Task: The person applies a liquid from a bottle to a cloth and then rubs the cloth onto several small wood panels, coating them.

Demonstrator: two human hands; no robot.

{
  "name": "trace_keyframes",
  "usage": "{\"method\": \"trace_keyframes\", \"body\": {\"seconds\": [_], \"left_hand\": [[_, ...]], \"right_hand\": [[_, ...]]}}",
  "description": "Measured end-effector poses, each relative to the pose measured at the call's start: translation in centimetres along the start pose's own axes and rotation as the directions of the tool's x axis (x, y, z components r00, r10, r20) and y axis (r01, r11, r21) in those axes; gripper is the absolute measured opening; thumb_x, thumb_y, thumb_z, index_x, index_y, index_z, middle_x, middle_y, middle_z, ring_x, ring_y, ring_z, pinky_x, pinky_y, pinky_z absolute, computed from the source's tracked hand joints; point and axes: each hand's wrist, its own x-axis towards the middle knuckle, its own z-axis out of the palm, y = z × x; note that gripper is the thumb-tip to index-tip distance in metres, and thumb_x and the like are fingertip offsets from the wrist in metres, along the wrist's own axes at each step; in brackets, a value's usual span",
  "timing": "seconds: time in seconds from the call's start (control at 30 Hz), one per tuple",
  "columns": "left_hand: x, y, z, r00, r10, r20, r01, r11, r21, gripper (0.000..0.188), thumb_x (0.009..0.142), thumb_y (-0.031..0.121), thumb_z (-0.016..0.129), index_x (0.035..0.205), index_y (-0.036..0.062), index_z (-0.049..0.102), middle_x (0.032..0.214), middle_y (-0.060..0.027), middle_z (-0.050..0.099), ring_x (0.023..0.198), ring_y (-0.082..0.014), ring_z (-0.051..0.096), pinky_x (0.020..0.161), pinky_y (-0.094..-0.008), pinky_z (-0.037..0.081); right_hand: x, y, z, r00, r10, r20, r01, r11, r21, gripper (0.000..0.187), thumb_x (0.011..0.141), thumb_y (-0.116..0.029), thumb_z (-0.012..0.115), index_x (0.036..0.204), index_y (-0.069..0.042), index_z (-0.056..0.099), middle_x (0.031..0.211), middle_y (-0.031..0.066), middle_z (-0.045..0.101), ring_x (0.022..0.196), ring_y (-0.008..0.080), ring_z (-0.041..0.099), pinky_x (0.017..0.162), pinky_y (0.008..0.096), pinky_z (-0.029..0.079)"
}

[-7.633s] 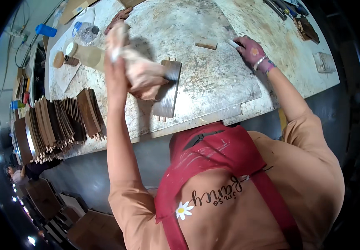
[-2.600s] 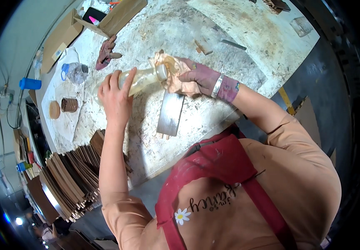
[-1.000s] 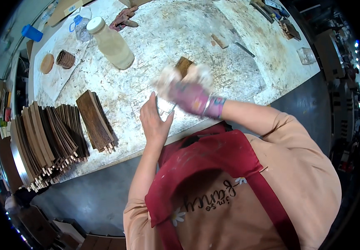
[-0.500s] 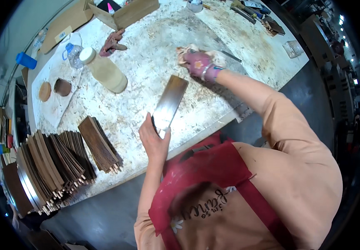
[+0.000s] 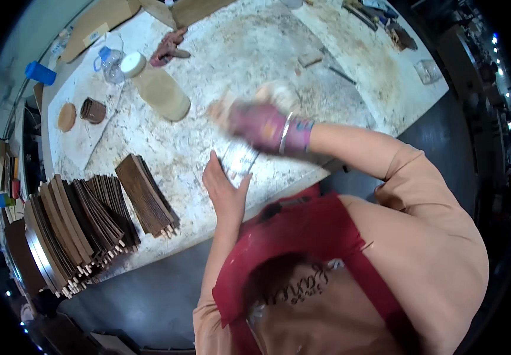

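Note:
My left hand [image 5: 224, 192] is bare, its thumb and fingers bracketing the near end of a flat brown wooden slat [image 5: 239, 161], whose surface shines under the light. Above the slat's far part is my right hand [image 5: 261, 127], in a pink-purple patterned glove with a band at the wrist. It is closed on a pale crumpled rag [image 5: 276, 94] and blurred by motion. Glove and rag hide the far end of the slat, so whether the rag touches the wood cannot be made out.
Stacked dark slats [image 5: 78, 228] and a smaller stack [image 5: 146, 198] line the left front edge. A large jar [image 5: 161, 94], a blue-handled bottle [image 5: 110, 65], a small brown cup [image 5: 93, 110] and a crumpled glove [image 5: 169, 48] stand farther back. A small block [image 5: 310, 59] lies beyond the rag.
My right hand has swept left and nearer with the rag, from the right of the slat to over its far part. A small block now shows where the rag was. My left hand stays at the slat.

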Motion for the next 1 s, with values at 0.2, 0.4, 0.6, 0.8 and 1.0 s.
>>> {"method": "trace_keyframes", "body": {"seconds": [0.2, 0.4, 0.6, 0.8, 1.0], "left_hand": [[0.2, 0.8, -0.3, 1.0, 0.028, -0.003, -0.028, 0.999, 0.028, 0.099, 0.063, 0.01, 0.085, 0.145, -0.0015, 0.031, 0.119, -0.0207, 0.053, 0.108, -0.0386, 0.049, 0.097, -0.0455, 0.037], [0.2, 0.3, -0.3, 1.0, -0.009, -0.016, 0.009, 1.0, -0.02, 0.103, 0.06, 0.01, 0.086, 0.145, -0.0018, 0.03, 0.115, -0.0198, 0.053, 0.106, -0.0373, 0.05, 0.096, -0.0452, 0.038], [0.0, 0.0, 0.0, 0.998, 0.057, -0.023, -0.057, 0.998, 0.03, 0.101, 0.065, 0.012, 0.084, 0.148, 0.0019, 0.028, 0.117, -0.0195, 0.054, 0.107, -0.0378, 0.048, 0.095, -0.0461, 0.039], [0.0, -0.1, 0.1, 0.998, 0.041, -0.043, -0.041, 0.999, 0.011, 0.099, 0.066, 0.014, 0.083, 0.149, 0.0048, 0.028, 0.117, -0.018, 0.054, 0.107, -0.0372, 0.048, 0.095, -0.0459, 0.038], [0.2, -0.3, 0.1, 0.998, 0.012, -0.058, -0.014, 1.0, -0.022, 0.102, 0.065, 0.015, 0.084, 0.149, 0.0035, 0.027, 0.116, -0.0186, 0.054, 0.106, -0.0375, 0.049, 0.095, -0.0456, 0.037]], "right_hand": [[-0.8, 0.6, 1.1, 0.971, 0.237, -0.034, -0.23, 0.962, 0.144, 0.022, 0.09, -0.02, 0.053, 0.098, -0.002, 0.064, 0.09, 0.0179, 0.07, 0.087, 0.0336, 0.069, 0.075, 0.0442, 0.053], [-0.3, -4.0, 3.7, 0.992, 0.062, 0.108, -0.053, 0.995, -0.082, 0.019, 0.08, -0.014, 0.06, 0.093, -0.001, 0.061, 0.09, 0.018, 0.066, 0.082, 0.0321, 0.068, 0.066, 0.0455, 0.053], [0.4, 1.4, -0.3, 0.98, 0.179, 0.093, -0.173, 0.983, -0.065, 0.015, 0.078, -0.01, 0.059, 0.089, -0.001, 0.062, 0.086, 0.0189, 0.065, 0.08, 0.0361, 0.066, 0.069, 0.0465, 0.052], [-0.2, -0.7, 2.9, 0.998, 0.027, -0.048, -0.024, 0.998, 0.049, 0.028, 0.081, -0.01, 0.057, 0.107, 0.0, 0.057, 0.091, 0.0193, 0.065, 0.087, 0.035, 0.065, 0.073, 0.0472, 0.051], [1.6, 1.6, -5.5, 0.981, 0.184, 0.063, -0.174, 0.975, -0.136, 0.017, 0.076, -0.011, 0.063, 0.092, -0.007, 0.064, 0.092, 0.0179, 0.065, 0.081, 0.0343, 0.065, 0.069, 0.0447, 0.052]]}}
